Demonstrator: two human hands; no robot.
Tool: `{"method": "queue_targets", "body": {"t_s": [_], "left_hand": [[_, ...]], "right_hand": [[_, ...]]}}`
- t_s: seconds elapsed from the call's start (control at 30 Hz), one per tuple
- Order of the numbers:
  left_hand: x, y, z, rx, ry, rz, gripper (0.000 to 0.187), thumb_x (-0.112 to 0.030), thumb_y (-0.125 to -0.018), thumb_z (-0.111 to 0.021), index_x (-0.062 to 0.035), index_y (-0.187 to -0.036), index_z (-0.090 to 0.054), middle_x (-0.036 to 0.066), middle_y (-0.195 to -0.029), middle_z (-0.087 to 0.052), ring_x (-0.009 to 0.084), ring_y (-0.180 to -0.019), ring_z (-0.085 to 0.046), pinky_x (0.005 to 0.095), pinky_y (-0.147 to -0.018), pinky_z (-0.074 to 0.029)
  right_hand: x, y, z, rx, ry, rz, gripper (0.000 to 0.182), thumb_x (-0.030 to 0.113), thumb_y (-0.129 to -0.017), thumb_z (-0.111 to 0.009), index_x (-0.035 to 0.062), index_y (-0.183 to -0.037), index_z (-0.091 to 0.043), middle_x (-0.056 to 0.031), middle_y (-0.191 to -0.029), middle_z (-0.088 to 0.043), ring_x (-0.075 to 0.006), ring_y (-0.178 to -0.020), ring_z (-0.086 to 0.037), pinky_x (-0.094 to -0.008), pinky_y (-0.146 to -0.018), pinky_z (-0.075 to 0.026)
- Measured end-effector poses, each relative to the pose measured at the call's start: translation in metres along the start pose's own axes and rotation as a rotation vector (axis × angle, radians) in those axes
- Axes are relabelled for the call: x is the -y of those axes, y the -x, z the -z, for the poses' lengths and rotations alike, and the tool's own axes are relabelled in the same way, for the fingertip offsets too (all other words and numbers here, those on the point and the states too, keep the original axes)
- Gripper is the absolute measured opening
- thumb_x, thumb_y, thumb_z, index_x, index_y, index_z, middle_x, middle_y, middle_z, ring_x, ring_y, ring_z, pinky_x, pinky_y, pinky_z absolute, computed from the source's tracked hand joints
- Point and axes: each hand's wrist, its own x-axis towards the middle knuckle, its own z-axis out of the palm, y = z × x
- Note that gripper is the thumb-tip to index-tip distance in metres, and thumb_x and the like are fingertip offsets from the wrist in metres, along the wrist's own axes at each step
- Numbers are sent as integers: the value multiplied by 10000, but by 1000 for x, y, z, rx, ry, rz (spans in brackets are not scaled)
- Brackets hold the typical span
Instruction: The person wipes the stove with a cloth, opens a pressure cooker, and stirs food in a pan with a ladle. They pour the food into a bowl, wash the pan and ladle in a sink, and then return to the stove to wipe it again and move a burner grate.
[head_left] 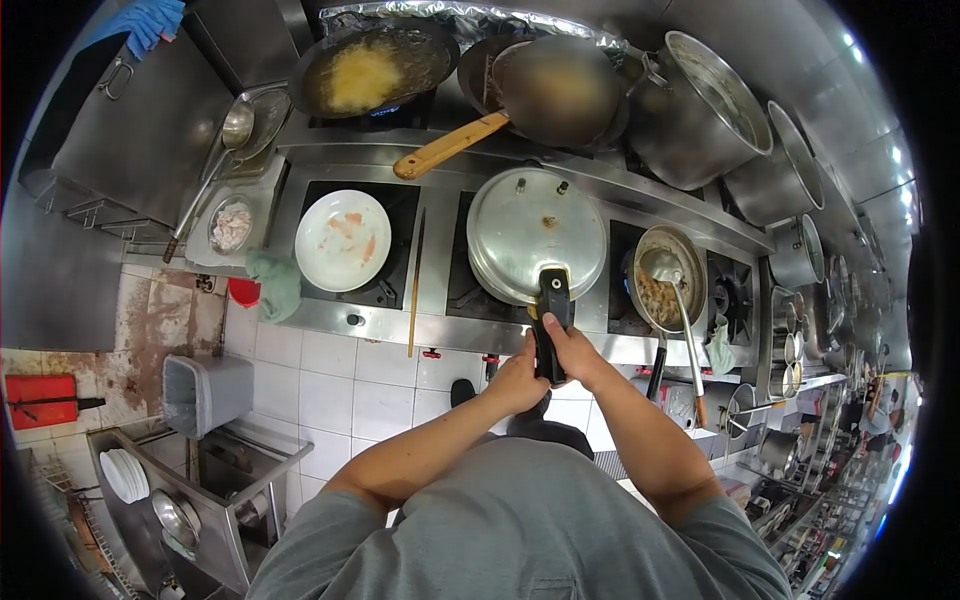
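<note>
A silver pressure cooker [520,240] sits on the front burners with its lid on. Its black handle [555,292] points toward me. My left hand [522,378] is closed around the left side of the handle, near its end. My right hand [572,350] grips the same handle from the right, thumb along the top. To the left of the cooker lies a wooden chopstick-like stick [417,285]. Beyond it is a white plate [310,250] with a few pinkish scraps. Right of the cooker, a pan [640,245] of brownish food holds a ladle [686,330].
Behind, yellow food fries in a wok [425,60]; beside it rests a wooden-handled wok [520,110], partly blurred. Tall stockpots [670,130] line the back right. At left are a bowl of pale meat [231,226], a green cloth [274,285] and a grey bin [215,395].
</note>
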Motion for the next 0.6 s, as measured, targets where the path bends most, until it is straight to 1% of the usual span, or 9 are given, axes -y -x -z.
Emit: {"method": "queue_targets", "body": {"t_s": [0.1, 0.2, 0.23, 0.3, 0.4, 0.43, 0.47, 0.53, 0.6], "left_hand": [[4, -1, -1, -9, 80, -82, 1040, -186, -833, -695, 135, -1578, -44, 334, -1230, -645, 416, -1055, -699, 428, -918, -552], [-3, 2, 4, 55, 63, -34, 1040, -119, -838, -685, 81, -1601, -6, 313, -1386, -559, 365, -1051, -705, 410, -915, -556], [-6, 2, 6, 87, 41, 5, 1035, -62, -845, -668, 42, -1618, 13, 296, -1495, -505, 327, -1040, -712, 395, -908, -558], [-3, 3, 6, 109, 93, 15, 1038, -32, -839, -648, 35, -1623, 30, 286, -1542, -456, 284, -1017, -715, 367, -895, -558], [12, 7, 7, 105, 159, -37, 1060, -86, -841, -659, 30, -1623, 47, 291, -1505, -492, 304, -1015, -724, 367, -872, -565], [21, 6, 8, 97, 178, -68, 1071, -121, -843, -669, 29, -1622, 51, 296, -1474, -523, 325, -1020, -728, 374, -863, -569], [41, 7, 5, 96, 292, -46, 1070, -26, -835, -625, -40, -1641, 78, 243, -1603, -401, 279, -1082, -711, 354, -857, -575], [82, 7, 2, 49, 436, 15, 1066, 28, -833, -607, -84, -1653, 65, 228, -1611, -396, 268, -1128, -691, 349, -871, -575], [107, 18, 8, 0, 550, 81, 1041, 83, -831, -586, -119, -1665, 2, 213, -1604, -408, 261, -1171, -672, 341, -883, -573]], "right_hand": [[-1, -5, -8, 16, 37, -17, 1003, 776, -955, -429, -152, -1330, -501, -301, -1192, -626, -392, -971, -712, -469, -530, -644], [-9, -12, -8, 62, -29, -21, 1045, 815, -930, -423, -142, -1341, -504, -301, -1247, -601, -404, -1007, -704, -466, -545, -645], [-9, -11, -8, 59, -34, -24, 1027, 815, -930, -427, -123, -1339, -512, -263, -1181, -629, -368, -954, -716, -452, -553, -643], [-6, -5, -9, 49, -50, -33, 990, 815, -931, -435, -85, -1334, -527, -186, -1049, -686, -296, -848, -738, -425, -570, -640], [-3, -1, -7, 171, -127, -57, 1049, 859, -894, -425, -4, -1490, -430, -235, -1378, -567, -416, -1125, -663, -504, -675, -654], [-3, -2, -6, 176, -134, -48, 1045, 858, -894, -429, 14, -1509, -413, -232, -1402, -554, -411, -1150, -652, -503, -690, -652], [-6, -1, -6, 179, -142, -40, 1041, 858, -893, -433, 32, -1527, -396, -228, -1426, -541, -406, -1175, -641, -502, -705, -650], [-12, 2, -4, 204, -167, -22, 1050, 849, -895, -449, 50, -1569, -348, -230, -1487, -502, -374, -1274, -590, -472, -753, -643], [-38, -2, -3, 175, -245, 24, 989, 789, -935, -467, 51, -1581, -336, -201, -1442, -531, -306, -1199, -616, -409, -756, -623]]}}
